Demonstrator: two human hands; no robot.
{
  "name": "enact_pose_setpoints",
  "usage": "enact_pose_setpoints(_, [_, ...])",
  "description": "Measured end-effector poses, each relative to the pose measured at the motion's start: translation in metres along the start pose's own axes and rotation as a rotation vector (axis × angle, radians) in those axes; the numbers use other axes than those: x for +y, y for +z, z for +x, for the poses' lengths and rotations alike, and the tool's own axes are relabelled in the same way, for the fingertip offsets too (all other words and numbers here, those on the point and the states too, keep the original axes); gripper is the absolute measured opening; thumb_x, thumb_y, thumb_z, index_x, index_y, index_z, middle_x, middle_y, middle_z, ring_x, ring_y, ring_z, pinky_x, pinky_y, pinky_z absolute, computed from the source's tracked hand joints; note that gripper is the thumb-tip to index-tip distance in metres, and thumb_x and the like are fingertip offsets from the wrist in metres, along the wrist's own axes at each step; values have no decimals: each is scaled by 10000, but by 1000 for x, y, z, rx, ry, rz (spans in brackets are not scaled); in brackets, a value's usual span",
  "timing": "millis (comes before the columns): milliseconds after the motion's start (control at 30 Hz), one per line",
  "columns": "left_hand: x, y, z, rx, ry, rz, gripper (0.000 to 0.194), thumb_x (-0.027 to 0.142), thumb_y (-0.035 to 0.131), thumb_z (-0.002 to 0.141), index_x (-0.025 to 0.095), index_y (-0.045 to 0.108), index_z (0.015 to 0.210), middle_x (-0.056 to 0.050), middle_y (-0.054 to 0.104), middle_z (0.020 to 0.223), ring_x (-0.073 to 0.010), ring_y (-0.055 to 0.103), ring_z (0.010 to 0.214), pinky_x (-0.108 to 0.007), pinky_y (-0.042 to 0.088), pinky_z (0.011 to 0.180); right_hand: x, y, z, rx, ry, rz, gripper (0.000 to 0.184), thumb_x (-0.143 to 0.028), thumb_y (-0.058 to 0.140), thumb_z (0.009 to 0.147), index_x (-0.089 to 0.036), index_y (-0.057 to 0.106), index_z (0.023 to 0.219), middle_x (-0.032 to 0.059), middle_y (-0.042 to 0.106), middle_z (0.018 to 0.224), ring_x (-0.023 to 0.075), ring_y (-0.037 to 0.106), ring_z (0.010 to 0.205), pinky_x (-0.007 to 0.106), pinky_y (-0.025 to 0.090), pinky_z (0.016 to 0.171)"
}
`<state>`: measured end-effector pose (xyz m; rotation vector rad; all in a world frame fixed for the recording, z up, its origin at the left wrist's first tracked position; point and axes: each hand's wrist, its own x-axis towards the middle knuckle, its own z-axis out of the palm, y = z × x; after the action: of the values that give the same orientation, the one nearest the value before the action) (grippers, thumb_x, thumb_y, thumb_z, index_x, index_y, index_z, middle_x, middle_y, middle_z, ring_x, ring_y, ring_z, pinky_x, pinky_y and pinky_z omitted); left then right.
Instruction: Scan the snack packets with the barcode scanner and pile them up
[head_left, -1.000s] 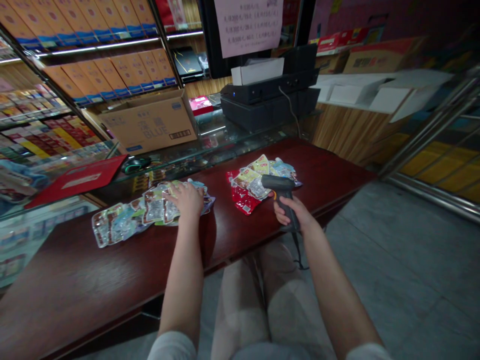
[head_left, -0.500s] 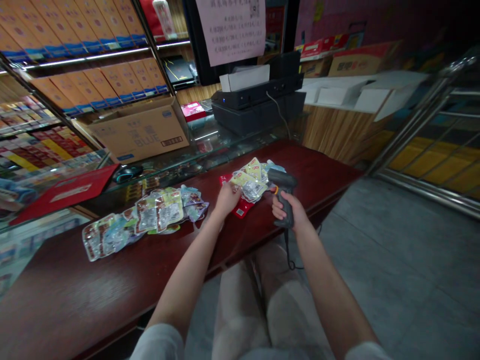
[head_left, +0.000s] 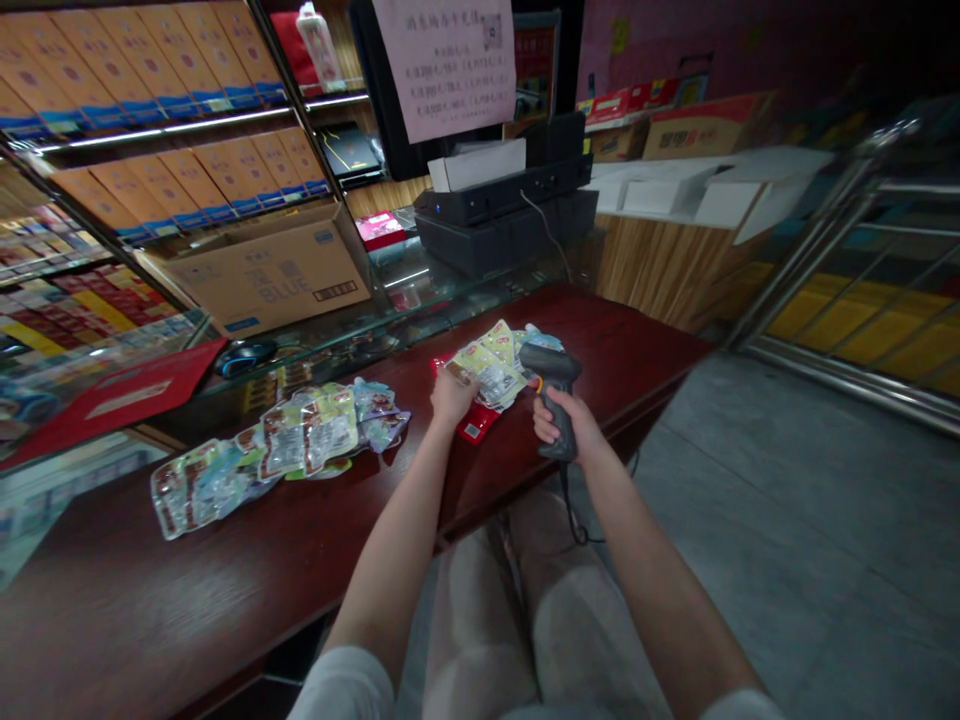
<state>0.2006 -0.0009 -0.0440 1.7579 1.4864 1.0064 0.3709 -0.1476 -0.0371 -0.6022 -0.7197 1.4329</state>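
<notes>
In the head view my right hand (head_left: 571, 425) is wrapped around the grip of a dark barcode scanner (head_left: 551, 362), its head pointing left over the packets. A cable hangs from the grip. My left hand (head_left: 452, 402) has its fingers closed on the near left edge of a clear-and-yellow snack packet (head_left: 491, 372) in a small pile. Beneath that pile lies a red packet (head_left: 475, 424) with a barcode on its corner. Farther left, a longer heap of overlapping snack packets (head_left: 307, 432) rests on the dark red table (head_left: 225, 590).
Behind the table runs a glass counter (head_left: 420, 318) with an open cardboard box (head_left: 274, 280), a computer mouse (head_left: 244, 357) and a black cash drawer (head_left: 502, 230). Orange boxes (head_left: 217, 180) line the shelves. A metal railing (head_left: 810, 240) stands at the right.
The view has shifted slightly, moving the scene left. My left fingers now show a brown part of a packet under them. The scanner stays in my right hand beside the pile.
</notes>
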Motion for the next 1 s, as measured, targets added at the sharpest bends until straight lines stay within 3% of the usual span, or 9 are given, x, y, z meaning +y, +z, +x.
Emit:
enact_pose_setpoints(100, [0,-2,6,59,-50,-158,334,170,775,676,179,607,964,-120,741,1002,-272,707,986,-390,521,908,-1,1,1,6,-4,-8,393,-424,726,781,-200,557,1056,-104,466,524,51,312,332,201,254,342])
enact_pose_setpoints(233, [6,-5,8,118,38,-392,134,190,650,779,164,608,903,-88,723,938,-226,701,914,-358,533,893,0,1,2,-4,11,-39,428,-438,747,761,-199,547,1055,-109,488,521,50,332,329,196,265,349])
enact_pose_setpoints(367, [11,-9,9,183,38,-694,166,210,560,853,188,557,1017,-51,705,1018,-167,684,963,-312,531,918,2,1,4,-26,42,-96,439,-449,749,764,-192,532,1046,-106,502,524,52,349,324,197,269,350])
enact_pose_setpoints(500, [10,-14,12,176,-28,-888,190,264,536,886,212,522,1068,-44,700,1050,-166,691,982,-337,545,924,2,0,4,-37,77,-122,430,-454,735,782,-188,535,1054,-104,494,522,54,345,324,201,266,347])
enact_pose_setpoints(700, [8,-22,11,141,85,-890,395,201,644,802,229,504,1170,-77,688,1198,-183,675,1098,-356,522,996,0,-1,5,-46,106,-144,417,-459,726,786,-182,553,1044,-97,494,528,54,338,325,205,267,346])
enact_pose_setpoints(1000, [7,-32,15,185,99,-892,418,180,633,806,228,489,1195,-91,694,1187,-178,691,1054,-354,538,976,0,-1,5,-19,111,-135,405,-461,748,761,-176,569,986,-93,496,507,53,333,319,199,261,336])
